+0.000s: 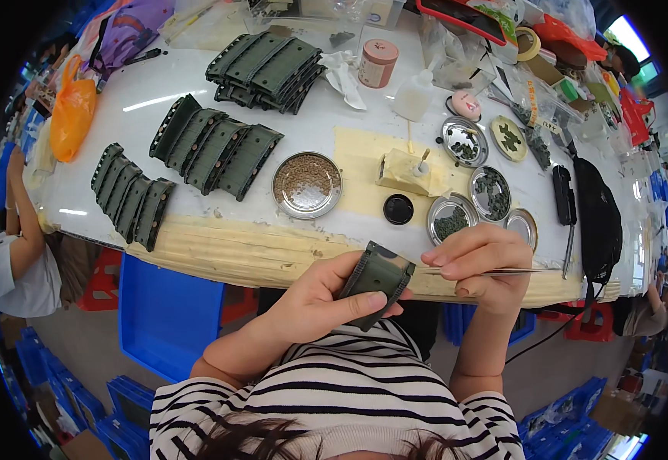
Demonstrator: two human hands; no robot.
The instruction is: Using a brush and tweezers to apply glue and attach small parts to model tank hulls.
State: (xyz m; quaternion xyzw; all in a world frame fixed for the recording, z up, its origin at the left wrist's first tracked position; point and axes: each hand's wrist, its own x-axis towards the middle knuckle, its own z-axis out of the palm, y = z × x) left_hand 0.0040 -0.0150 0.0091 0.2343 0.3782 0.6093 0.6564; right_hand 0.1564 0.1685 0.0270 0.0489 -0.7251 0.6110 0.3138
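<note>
My left hand [315,299] is closed round a small dark green curved panel [380,277], thumb across its face, holding it tilted just off the table's front edge. Thin metal tweezers [495,271] are pinched in my right hand [487,264], their tips pointing left toward the panel with a small gap between. More green panels of the same kind lie in overlapping stacks: a short row [131,195] at the left, a wider row [215,146] beside it, and a taller pile [265,69] behind.
A round metal dish [307,213] holds small brown bits. Dishes with green pieces [490,192] stand at the right, near a tape-wrapped block [410,172] and a black cap [398,208]. Behind are a pink jar [378,63] and a squeeze bottle [414,96]. A blue tray [169,314] sits below the table.
</note>
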